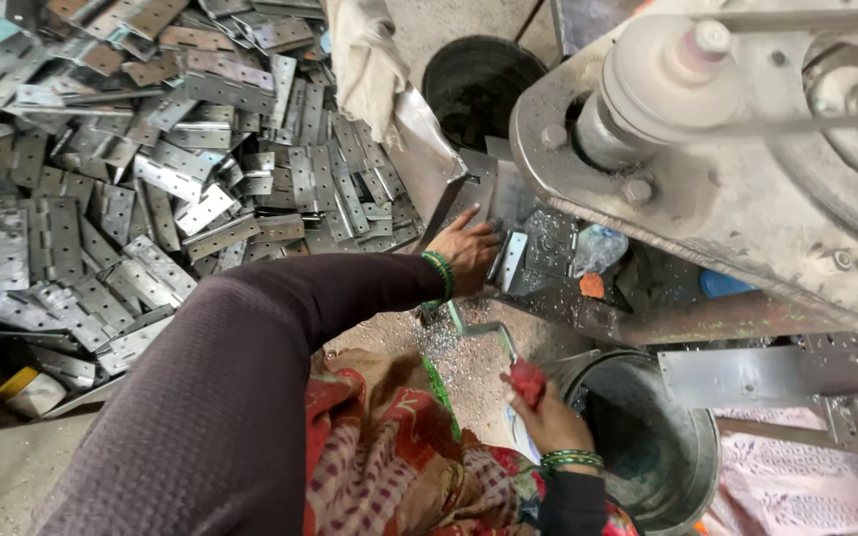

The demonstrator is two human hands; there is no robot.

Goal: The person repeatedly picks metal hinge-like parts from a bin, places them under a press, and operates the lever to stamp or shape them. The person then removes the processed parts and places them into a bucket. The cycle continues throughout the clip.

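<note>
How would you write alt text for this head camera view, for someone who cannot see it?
A person's left hand presses a flat metal plate onto the bed of a grey press machine, while the right hand grips a red-wrapped crank handle. A big heap of metal hinge plates lies to the left, and a metal bucket stands below.

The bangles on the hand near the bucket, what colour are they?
Green, on the right hand's bangles; the head view shows them.
</note>
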